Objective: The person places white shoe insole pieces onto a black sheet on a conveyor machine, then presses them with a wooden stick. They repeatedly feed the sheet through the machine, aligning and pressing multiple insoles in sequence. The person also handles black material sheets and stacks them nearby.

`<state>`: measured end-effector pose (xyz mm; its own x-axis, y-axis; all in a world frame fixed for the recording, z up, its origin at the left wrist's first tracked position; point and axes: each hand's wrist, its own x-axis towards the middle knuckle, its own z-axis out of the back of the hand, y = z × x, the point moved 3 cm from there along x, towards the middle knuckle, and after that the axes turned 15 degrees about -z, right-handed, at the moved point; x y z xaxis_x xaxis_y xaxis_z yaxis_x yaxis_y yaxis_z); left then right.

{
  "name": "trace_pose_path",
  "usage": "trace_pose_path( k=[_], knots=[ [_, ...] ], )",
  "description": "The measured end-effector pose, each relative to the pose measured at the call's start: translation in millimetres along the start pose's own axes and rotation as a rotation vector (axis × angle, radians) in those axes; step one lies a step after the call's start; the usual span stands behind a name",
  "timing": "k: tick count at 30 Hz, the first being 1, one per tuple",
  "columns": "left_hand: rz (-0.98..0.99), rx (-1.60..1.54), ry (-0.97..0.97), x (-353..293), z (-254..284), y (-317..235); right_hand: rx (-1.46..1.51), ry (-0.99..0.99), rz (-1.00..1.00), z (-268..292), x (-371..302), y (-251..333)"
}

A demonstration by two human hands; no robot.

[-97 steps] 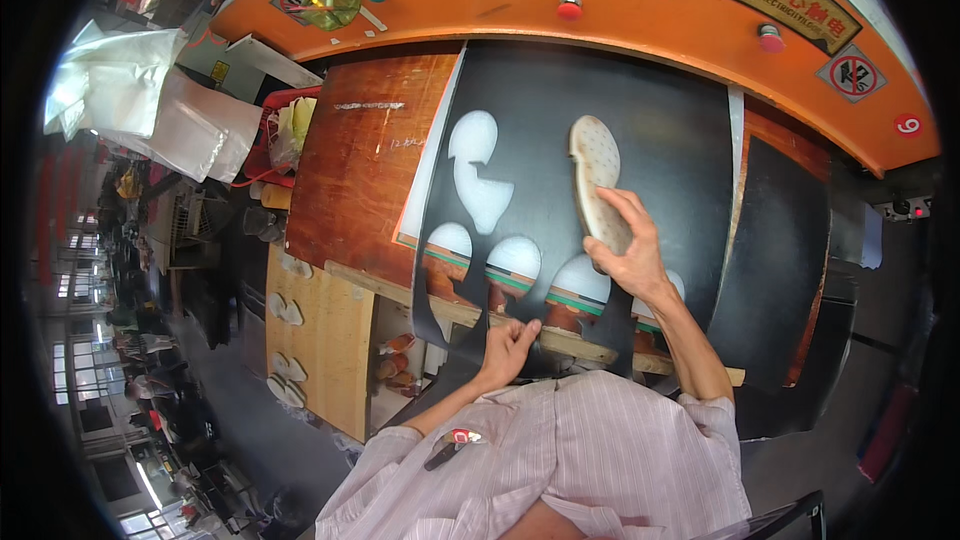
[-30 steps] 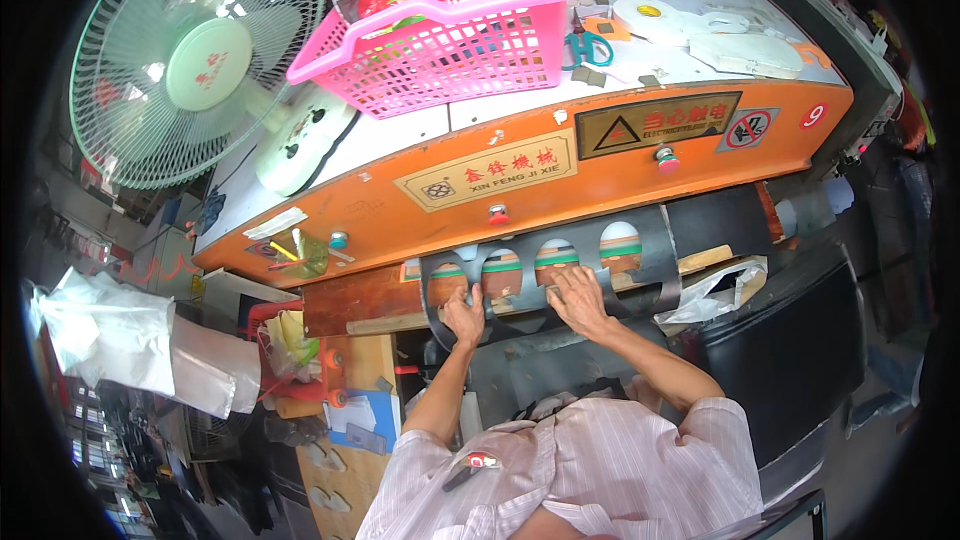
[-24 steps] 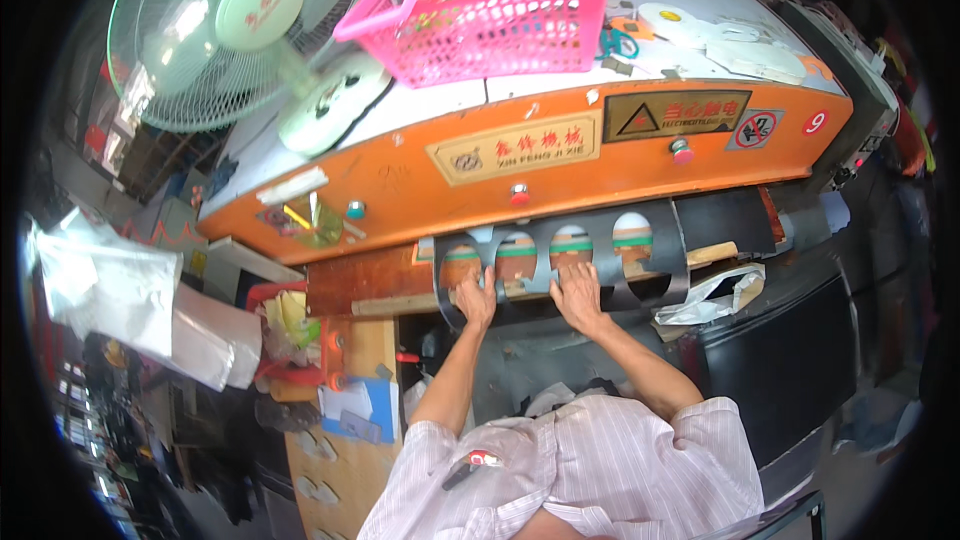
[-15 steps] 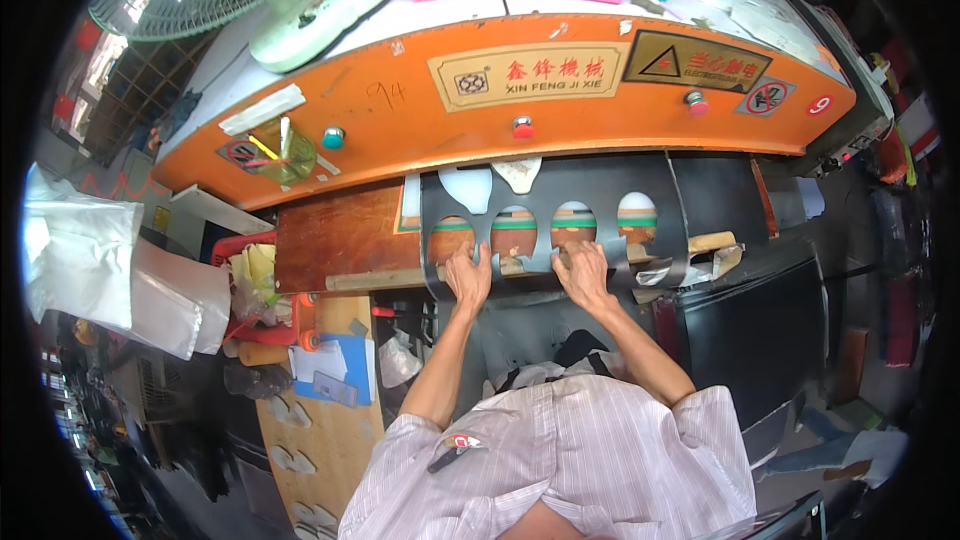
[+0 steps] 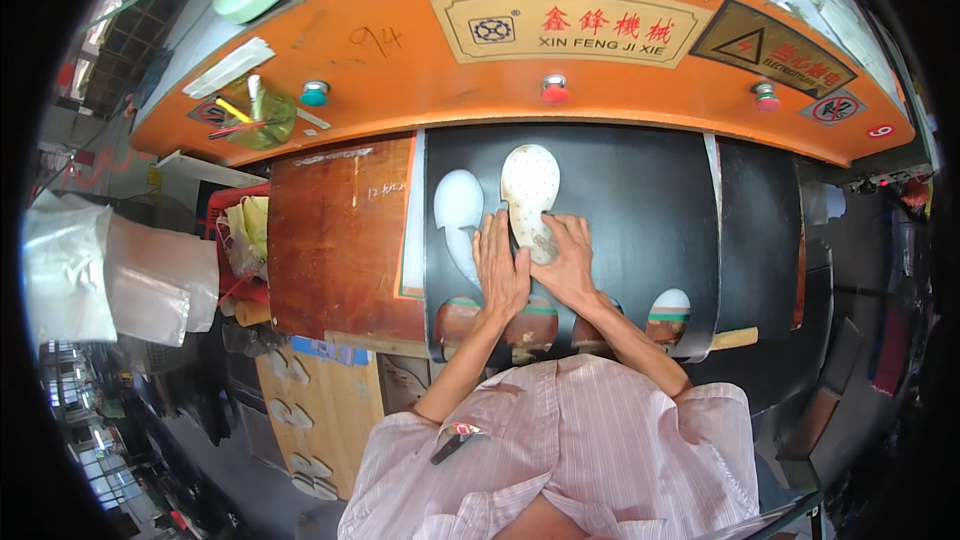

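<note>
Sole-shaped block (image 5: 533, 175): cream, dotted w/ small marks, brownish toward narrow end; lies flat on black sheet (image 5: 630, 200), broad end away from body, narrow end btwn both hands.
L hand (image 5: 503, 260): unclenched, laid flat w/ fingers straight & close together; touches L edge of block — thumb out toward R hand.
R hand (image 5: 568, 250): w/ bent fingers against lower R edge of block, thumb mostly hidden; can't tell if gripping or just resting there.
Sole-shaped cut-out (image 5: 460, 200): pale, in black sheet just L of block, narrowing down beside L hand.
Rounded openings (image 5: 668, 312): in a row along near edge of sheet, partly behind forearms; white, green & reddish-brown visible thru rightmost.
Wooden board (image 5: 335, 230): reddish-brown, L of sheet, w/ pale marks.
Orange machine beam (image 5: 370, 50): spans far side, w/ teal button (image 5: 315, 93) at L, red button (image 5: 555, 89) near mid, pinkish-red button (image 5: 766, 96) at R.
Pen holder (image 5: 262, 120): greenish, see-through, on L part of beam — yellow pen inside.
Light-wood tabletop (image 5: 330, 410): lower L, w/ pale sole pieces (image 5: 290, 413) in a column.
Plastic bags (image 5: 65, 265): silvery-clear, far L.
</note>
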<state>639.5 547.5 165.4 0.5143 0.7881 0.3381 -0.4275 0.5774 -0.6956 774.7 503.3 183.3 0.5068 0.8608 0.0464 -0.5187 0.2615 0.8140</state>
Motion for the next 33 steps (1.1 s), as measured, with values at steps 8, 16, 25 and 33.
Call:
trace_pose_path(
  k=[8, 16, 25, 33],
  knots=[
    [0.083, 0.113, 0.107, -35.7, 3.9, -15.5, 0.056, 0.041, -0.079, 112.3, -16.3, -27.3],
    [0.022, 0.016, -0.135, -73.6, 40.9, -34.6, -0.272, -0.064, 0.059, 80.6, -20.5, -50.0],
    [0.051, 0.221, -0.345, -110.8, 18.2, -11.6, -0.254, -0.180, 0.189, 70.8, 51.2, -54.7],
    [0.170, 0.391, -0.349, -24.3, -1.0, 20.9, 0.173, -0.642, 0.116, 212.1, 121.5, -12.0]
  ],
)
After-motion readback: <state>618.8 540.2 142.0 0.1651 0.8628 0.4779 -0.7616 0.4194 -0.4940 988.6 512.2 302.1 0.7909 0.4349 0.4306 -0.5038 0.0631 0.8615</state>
